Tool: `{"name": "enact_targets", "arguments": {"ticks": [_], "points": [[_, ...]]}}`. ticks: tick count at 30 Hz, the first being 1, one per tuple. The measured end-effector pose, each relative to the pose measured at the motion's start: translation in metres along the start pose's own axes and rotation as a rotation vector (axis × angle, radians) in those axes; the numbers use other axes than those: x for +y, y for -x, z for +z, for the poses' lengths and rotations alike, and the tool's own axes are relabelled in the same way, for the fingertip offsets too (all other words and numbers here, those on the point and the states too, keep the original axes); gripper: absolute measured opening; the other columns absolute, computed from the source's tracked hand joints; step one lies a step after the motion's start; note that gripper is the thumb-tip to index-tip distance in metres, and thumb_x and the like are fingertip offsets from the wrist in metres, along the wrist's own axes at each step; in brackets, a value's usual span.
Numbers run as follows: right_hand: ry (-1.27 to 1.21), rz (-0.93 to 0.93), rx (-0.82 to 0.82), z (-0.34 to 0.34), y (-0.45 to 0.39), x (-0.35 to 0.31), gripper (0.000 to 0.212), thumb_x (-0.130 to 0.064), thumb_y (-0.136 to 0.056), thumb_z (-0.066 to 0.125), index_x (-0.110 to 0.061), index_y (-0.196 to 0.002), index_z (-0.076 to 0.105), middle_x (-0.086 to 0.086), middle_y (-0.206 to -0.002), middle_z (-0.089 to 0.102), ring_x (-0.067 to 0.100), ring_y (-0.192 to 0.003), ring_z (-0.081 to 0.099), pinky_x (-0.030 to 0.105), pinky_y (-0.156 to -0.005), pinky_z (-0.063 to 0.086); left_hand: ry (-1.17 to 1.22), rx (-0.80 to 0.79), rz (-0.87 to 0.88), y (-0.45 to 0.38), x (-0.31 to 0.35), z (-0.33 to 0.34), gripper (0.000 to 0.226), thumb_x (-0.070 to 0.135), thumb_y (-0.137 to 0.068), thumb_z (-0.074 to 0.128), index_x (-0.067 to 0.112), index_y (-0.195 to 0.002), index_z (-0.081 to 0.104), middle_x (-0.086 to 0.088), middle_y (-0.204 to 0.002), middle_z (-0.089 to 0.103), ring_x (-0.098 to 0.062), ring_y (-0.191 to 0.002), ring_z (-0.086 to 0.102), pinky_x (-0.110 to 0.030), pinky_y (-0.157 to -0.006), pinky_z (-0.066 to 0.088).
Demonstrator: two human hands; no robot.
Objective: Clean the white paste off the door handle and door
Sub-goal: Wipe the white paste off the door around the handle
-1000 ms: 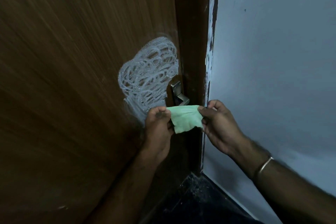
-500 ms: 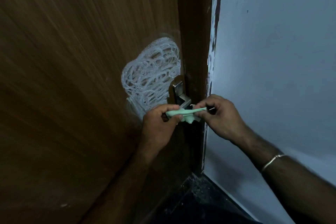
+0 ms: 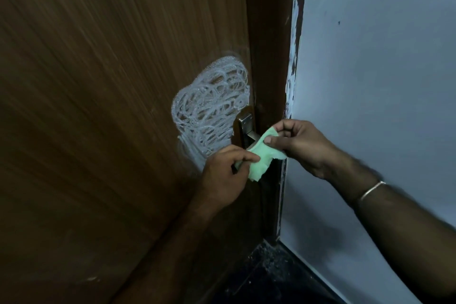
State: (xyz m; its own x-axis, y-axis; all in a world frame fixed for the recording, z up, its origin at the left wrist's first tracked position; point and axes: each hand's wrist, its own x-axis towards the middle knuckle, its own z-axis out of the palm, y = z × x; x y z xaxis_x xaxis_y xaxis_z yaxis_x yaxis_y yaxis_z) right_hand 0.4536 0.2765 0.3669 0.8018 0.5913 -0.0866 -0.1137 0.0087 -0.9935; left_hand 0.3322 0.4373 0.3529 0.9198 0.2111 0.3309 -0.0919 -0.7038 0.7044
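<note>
A swirl of white paste (image 3: pixel 211 106) covers the brown wooden door (image 3: pixel 98 106) just left of the metal door handle (image 3: pixel 245 128). Both hands hold a small light green cloth (image 3: pixel 261 158) right below the handle. My left hand (image 3: pixel 225 173) pinches the cloth's lower left end. My right hand (image 3: pixel 303 145) pinches its upper right end between thumb and fingers. The cloth hangs folded between them and hides the lower part of the handle.
The dark door frame (image 3: pixel 269 44) runs down the middle, with white smears along its edge by the pale wall (image 3: pixel 382 81) on the right. A dark speckled floor (image 3: pixel 271 274) shows at the bottom. A metal bangle (image 3: pixel 371 190) sits on my right wrist.
The cloth was spread flat between both hands, then bunched thin near the handle. Now it is folded and my right hand has lifted its end higher beside the handle.
</note>
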Motion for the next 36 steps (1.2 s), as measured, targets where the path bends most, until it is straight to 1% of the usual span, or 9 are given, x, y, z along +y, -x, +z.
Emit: {"name": "enact_targets", "arguments": {"ticks": [5,8,11,14,17,20,23,31,36], "points": [[0.545,-0.486,0.256,0.024,0.013,0.001,0.010,-0.015,-0.080,0.076,-0.022,-0.083,0.069,-0.007,-0.080,0.065,0.001,-0.072,0.059,0.013,-0.064,0.049,0.531,0.061,-0.503,-0.006,0.013,0.005,0.021,0.033,-0.098,0.061,0.024,-0.091,0.079,-0.007,-0.098,0.077,-0.028,-0.098,0.072,-0.048,-0.091,0.056],[0.928,-0.779,0.230,0.038,0.026,0.014,0.012,-0.019,-0.082,0.068,-0.020,-0.094,0.067,-0.006,-0.090,0.060,0.005,-0.081,0.052,0.019,-0.070,0.046,0.809,0.075,-0.597,-0.010,0.015,0.002,0.030,0.037,-0.099,0.058,0.014,-0.097,0.076,-0.011,-0.096,0.076,-0.030,-0.090,0.071,-0.043,-0.084,0.054],[1.105,-0.817,0.185,0.044,0.031,0.031,0.020,-0.029,-0.090,0.063,-0.017,-0.104,0.070,0.003,-0.098,0.061,0.019,-0.088,0.052,0.035,-0.071,0.045,0.832,0.074,-0.616,-0.012,0.018,0.002,0.018,0.021,-0.099,0.060,0.009,-0.108,0.070,-0.007,-0.095,0.077,-0.020,-0.088,0.073,-0.031,-0.074,0.057],[0.908,-0.673,0.216,0.044,0.034,0.035,0.021,-0.035,-0.090,0.065,-0.021,-0.102,0.074,-0.002,-0.100,0.059,0.013,-0.095,0.052,0.025,-0.079,0.044,0.712,0.134,-0.633,-0.012,0.017,0.003,0.014,0.013,-0.096,0.063,0.012,-0.110,0.067,-0.002,-0.090,0.078,-0.013,-0.083,0.076,-0.024,-0.065,0.057],[0.259,-0.317,0.337,0.045,0.032,0.028,0.021,-0.023,-0.086,0.073,-0.020,-0.105,0.065,-0.001,-0.104,0.062,0.012,-0.097,0.062,0.019,-0.079,0.054,0.666,0.174,-0.597,-0.011,0.017,0.004,0.015,0.012,-0.094,0.066,0.014,-0.109,0.064,-0.003,-0.091,0.078,-0.012,-0.079,0.076,-0.022,-0.061,0.056],[-0.350,0.092,0.123,0.049,0.027,0.019,0.038,-0.012,-0.086,0.072,-0.010,-0.121,0.058,0.010,-0.117,0.067,0.022,-0.106,0.068,0.037,-0.092,0.057,0.642,0.181,-0.549,-0.011,0.017,0.008,0.023,0.013,-0.089,0.073,0.017,-0.105,0.057,0.000,-0.086,0.078,-0.010,-0.075,0.076,-0.020,-0.059,0.055],[-0.597,0.225,-0.023,0.052,0.024,0.010,0.022,-0.007,-0.091,0.062,-0.004,-0.112,0.067,0.014,-0.106,0.074,0.021,-0.094,0.072,0.034,-0.085,0.060,0.644,0.180,-0.524,-0.015,0.016,0.010,0.030,0.010,-0.088,0.074,0.023,-0.101,0.050,0.004,-0.080,0.078,-0.009,-0.070,0.075,-0.018,-0.056,0.054],[-0.691,0.369,-0.080,0.042,0.001,-0.012,0.019,-0.003,-0.096,0.054,-0.003,-0.109,0.067,0.021,-0.097,0.074,0.027,-0.082,0.075,0.038,-0.075,0.062,0.441,0.208,-0.469,-0.031,0.032,-0.010,0.008,0.012,-0.092,0.070,0.017,-0.096,0.066,-0.004,-0.084,0.077,-0.014,-0.074,0.074,-0.025,-0.061,0.058],[0.081,-0.115,0.418,0.035,-0.030,-0.050,0.013,-0.010,-0.089,0.068,-0.021,-0.095,0.067,0.001,-0.099,0.072,0.013,-0.084,0.070,0.032,-0.073,0.062,-0.260,0.306,-0.027,-0.037,0.066,-0.050,0.013,0.022,-0.096,0.062,0.026,-0.107,0.067,0.013,-0.103,0.068,-0.003,-0.099,0.062,-0.025,-0.086,0.053]]}}
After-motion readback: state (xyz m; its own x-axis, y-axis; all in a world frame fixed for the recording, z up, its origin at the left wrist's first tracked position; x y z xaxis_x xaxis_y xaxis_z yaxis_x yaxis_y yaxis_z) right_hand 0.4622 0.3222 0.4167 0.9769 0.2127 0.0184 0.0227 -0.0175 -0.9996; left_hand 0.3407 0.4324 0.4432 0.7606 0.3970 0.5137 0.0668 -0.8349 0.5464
